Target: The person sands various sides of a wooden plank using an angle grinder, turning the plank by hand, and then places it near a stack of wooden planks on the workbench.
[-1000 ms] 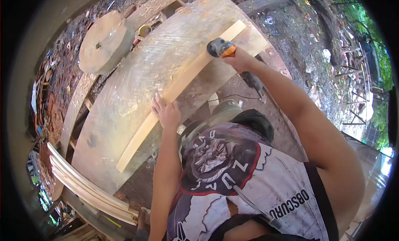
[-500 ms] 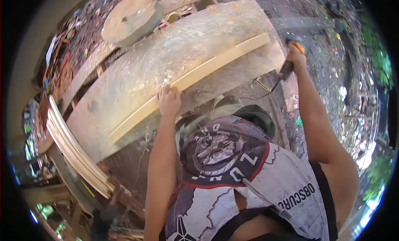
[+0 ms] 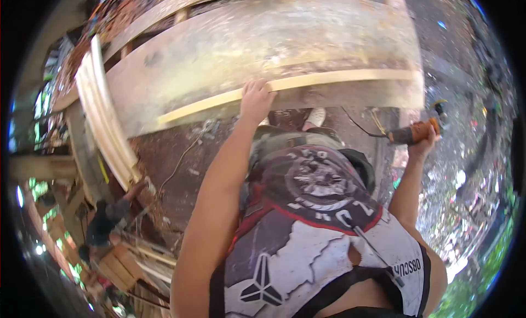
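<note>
A long, pale wooden strip (image 3: 329, 78) lies along the near side of a wide worktable (image 3: 208, 60). My left hand (image 3: 256, 102) grips the strip left of its middle, with the fingers curled over it. Out past the table's right end, my right hand (image 3: 423, 145) is closed around an orange and black angle grinder (image 3: 413, 133). The grinder's head points away from me, apart from the wood. A dark cord (image 3: 359, 129) runs from the tool's rear toward the table.
Several long wooden strips (image 3: 101, 112) lean at the table's left end. At lower left another person (image 3: 107, 219) is beside stacked wood (image 3: 118, 266). Debris covers the ground (image 3: 460, 170) on the right. A thin cable (image 3: 178, 164) crosses the floor.
The view has swung, and the table appears more level. My right hand has brought the grinder lower and nearer my body. The strip shows a narrower face, still under my left hand.
</note>
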Action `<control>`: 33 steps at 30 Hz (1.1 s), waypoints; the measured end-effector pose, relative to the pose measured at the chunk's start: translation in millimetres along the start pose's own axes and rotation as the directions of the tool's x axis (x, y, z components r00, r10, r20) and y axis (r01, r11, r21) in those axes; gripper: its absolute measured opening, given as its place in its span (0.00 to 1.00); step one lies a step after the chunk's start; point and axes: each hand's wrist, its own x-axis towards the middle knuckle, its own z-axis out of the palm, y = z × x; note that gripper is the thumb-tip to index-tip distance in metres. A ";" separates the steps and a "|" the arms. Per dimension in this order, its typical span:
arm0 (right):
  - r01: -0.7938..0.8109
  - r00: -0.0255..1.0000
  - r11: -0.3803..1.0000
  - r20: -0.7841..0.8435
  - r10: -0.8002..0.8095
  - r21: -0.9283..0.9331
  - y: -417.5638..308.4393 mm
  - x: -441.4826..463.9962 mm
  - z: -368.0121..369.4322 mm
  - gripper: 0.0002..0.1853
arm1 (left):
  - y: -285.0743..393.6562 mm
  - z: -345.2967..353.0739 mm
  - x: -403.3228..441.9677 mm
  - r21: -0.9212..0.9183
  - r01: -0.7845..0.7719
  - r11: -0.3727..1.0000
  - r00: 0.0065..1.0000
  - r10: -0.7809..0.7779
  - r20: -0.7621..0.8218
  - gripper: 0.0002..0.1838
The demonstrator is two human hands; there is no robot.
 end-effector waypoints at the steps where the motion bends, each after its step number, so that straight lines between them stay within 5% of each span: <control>1: -0.019 1.000 1.000 0.013 0.019 -0.008 7.2 -2.1 4.0 0.20 | -16.1 -11.4 -5.7 0.031 0.029 0.999 1.000 -0.029 -0.011 0.14; 3: -0.042 0.999 0.996 0.016 0.043 -0.073 13.8 -10.6 11.0 0.20 | -42.6 -32.0 -19.1 0.031 0.047 0.998 0.994 -0.050 0.101 0.15; 7: -0.023 0.997 0.962 0.068 0.043 -0.272 16.6 -42.5 71.4 0.18 | -94.8 -80.7 -58.4 0.170 0.114 0.979 0.993 -0.107 -0.053 0.14; 9: 0.066 0.990 0.838 0.140 0.013 -0.541 18.6 -52.6 105.1 0.19 | -120.0 -107.1 -71.9 0.258 0.267 0.929 0.961 -0.277 0.004 0.12; 12: 0.105 0.974 0.718 0.219 0.067 -0.688 26.8 -68.0 161.6 0.22 | -166.4 -99.8 -106.7 0.374 0.252 0.893 0.968 -0.229 -0.105 0.10; 17: 0.156 0.942 0.637 0.309 0.134 -0.755 70.8 -106.7 251.9 0.16 | -160.4 -96.2 -127.8 0.261 0.251 0.932 0.955 -0.195 -0.225 0.09; 18: 0.021 0.898 0.691 0.318 0.305 -0.723 72.4 -119.4 269.8 0.15 | -158.7 -96.2 -131.5 0.238 0.213 0.948 0.949 -0.143 -0.282 0.08; 22: 0.268 0.869 0.653 0.470 0.154 -0.708 116.9 -155.8 328.3 0.10 | -157.6 -119.4 -126.0 0.155 0.130 0.979 0.932 -0.068 -0.356 0.08; 23: 0.175 0.875 0.636 0.415 0.249 -0.751 118.1 -163.0 337.0 0.09 | -162.9 -131.2 -121.2 0.140 0.118 0.983 0.933 -0.061 -0.354 0.08; 25: 0.042 0.859 0.606 0.338 0.384 -0.795 118.9 -177.5 353.1 0.08 | -195.4 -161.6 -122.2 0.043 0.376 0.925 0.921 -0.369 -0.120 0.19; 27: 0.007 0.828 0.560 0.319 0.461 -0.828 123.1 -185.9 362.6 0.09 | -248.4 -184.1 -122.8 0.082 0.761 0.644 0.647 -0.762 -0.017 0.30; 29: 0.083 0.815 0.567 0.384 0.435 -0.820 131.1 -197.7 371.6 0.11 | -305.0 -207.4 -134.1 0.198 0.910 0.365 0.384 -0.921 -0.061 0.34; 30: 0.155 0.795 0.575 0.447 0.410 -0.803 134.8 -201.5 375.0 0.12 | -320.6 -212.8 -138.3 0.193 0.910 0.368 0.385 -0.921 -0.064 0.34; 31: 0.223 0.796 0.571 0.486 0.361 -0.790 141.8 -204.5 376.9 0.18 | -332.1 -216.1 -142.9 -0.123 0.986 0.112 0.136 -0.969 0.207 0.35; 32: 0.227 0.795 0.571 0.488 0.360 -0.789 143.4 -206.8 379.1 0.18 | -340.5 -215.3 -147.4 -0.331 0.913 -0.237 -0.034 -0.855 0.518 0.37; 33: 0.170 0.764 0.525 0.448 0.464 -0.834 143.2 -212.7 386.5 0.19 | -324.0 -222.9 -144.1 -0.399 0.892 -0.212 0.074 -0.803 0.591 0.33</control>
